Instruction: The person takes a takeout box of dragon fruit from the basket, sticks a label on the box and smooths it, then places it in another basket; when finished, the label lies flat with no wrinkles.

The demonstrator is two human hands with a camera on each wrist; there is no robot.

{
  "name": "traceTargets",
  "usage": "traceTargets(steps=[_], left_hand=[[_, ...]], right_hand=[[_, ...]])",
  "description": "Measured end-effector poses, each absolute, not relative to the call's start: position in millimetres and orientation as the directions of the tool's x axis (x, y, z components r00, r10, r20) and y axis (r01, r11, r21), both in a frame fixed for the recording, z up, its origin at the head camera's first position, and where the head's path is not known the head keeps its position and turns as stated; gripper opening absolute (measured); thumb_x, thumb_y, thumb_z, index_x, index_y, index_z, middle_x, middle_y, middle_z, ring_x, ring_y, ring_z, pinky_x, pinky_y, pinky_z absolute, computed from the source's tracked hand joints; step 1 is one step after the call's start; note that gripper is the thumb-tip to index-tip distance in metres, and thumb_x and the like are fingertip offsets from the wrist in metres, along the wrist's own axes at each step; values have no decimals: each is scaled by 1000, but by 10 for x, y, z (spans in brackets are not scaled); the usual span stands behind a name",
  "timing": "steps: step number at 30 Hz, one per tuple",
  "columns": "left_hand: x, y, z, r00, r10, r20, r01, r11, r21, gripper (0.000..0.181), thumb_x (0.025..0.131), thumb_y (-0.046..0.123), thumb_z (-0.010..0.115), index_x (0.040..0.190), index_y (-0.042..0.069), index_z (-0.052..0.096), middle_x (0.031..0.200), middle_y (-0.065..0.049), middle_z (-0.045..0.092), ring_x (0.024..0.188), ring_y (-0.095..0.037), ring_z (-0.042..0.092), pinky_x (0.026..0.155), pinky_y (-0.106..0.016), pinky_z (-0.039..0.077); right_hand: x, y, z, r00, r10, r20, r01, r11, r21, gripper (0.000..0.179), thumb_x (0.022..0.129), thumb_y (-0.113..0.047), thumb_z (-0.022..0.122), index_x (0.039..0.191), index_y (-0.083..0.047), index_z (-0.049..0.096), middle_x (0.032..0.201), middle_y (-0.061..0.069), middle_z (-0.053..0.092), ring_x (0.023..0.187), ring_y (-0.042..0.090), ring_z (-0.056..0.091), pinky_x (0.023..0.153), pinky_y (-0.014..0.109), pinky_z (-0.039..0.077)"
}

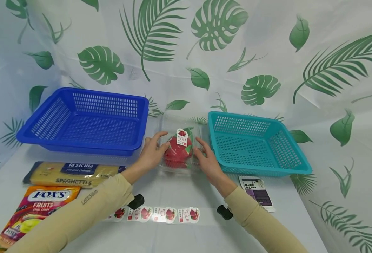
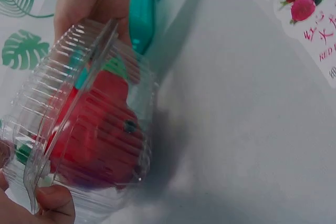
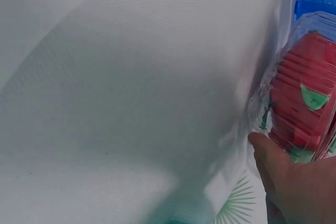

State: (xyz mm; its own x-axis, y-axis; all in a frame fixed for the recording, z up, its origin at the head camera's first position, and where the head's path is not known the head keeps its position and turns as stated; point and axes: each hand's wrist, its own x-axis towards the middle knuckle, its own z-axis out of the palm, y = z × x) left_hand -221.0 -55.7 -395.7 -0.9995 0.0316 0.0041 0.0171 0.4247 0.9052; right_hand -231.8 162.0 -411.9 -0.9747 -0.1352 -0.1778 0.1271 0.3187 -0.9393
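Observation:
A clear plastic clamshell box (image 1: 171,166) stands between the hands in the head view, with red, green-tipped fruit (image 2: 97,135) inside. On its lid is a white label sticker (image 1: 182,137) with a dragon fruit picture. My left hand (image 1: 152,151) holds the box's left side; in the left wrist view its thumb and finger pinch the rim at a corner. From the opposite side my right hand (image 1: 208,162) holds the box, thumb (image 3: 265,148) against the ribbed wall. Its other fingers are mostly hidden in the right wrist view.
A blue basket (image 1: 135,147) stands at the left and a teal basket (image 1: 258,170) at the right. A spaghetti pack (image 1: 78,173) and a candy bag (image 1: 37,211) lie front left. A strip of stickers (image 1: 165,215) lies in front; a purple-and-white packet (image 1: 257,191) lies right.

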Motion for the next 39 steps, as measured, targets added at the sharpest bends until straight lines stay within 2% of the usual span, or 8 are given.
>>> traceTargets(steps=[5, 13, 30, 39], left_hand=[[-2168, -549, -3860, -999, 13, 35, 37, 429, 903, 45, 102, 28, 53, 146, 22, 45, 103, -14, 36, 83, -23, 39, 64, -33, 35], [-2150, -570, -3686, -997, 1, 77, 70, 426, 902, 45, 102, 28, 52, 146, 20, 45, 106, -15, 36, 92, -25, 37, 69, -34, 33], [-2158, -600, -3626, -996, -5, 90, 79, 424, 902, 44, 103, 29, 51, 146, 21, 46, 107, -14, 35, 89, -24, 37, 67, -34, 33], [-2175, -601, -3592, -994, -18, 104, 87, 423, 902, 45, 101, 36, 52, 144, 27, 47, 107, -13, 38, 94, -25, 40, 68, -35, 36]], right_hand=[[-2291, 1607, -4085, -975, -135, -174, 133, 269, -954, 49, 105, -32, 46, 150, -40, 31, 143, 11, 33, 130, 29, 47, 103, 52, 40], [-2274, 1574, -3945, -977, -160, -141, 105, 213, -971, 48, 106, -31, 44, 151, -39, 29, 138, 13, 36, 130, 29, 47, 100, 49, 45], [-2290, 1543, -3884, -980, -142, -141, 109, 214, -971, 48, 106, -31, 44, 151, -39, 30, 135, 12, 36, 130, 29, 47, 100, 46, 46], [-2341, 1589, -3724, -982, -152, -112, 72, 246, -967, 48, 106, -30, 44, 151, -39, 31, 133, 12, 34, 131, 27, 48, 99, 45, 46]])
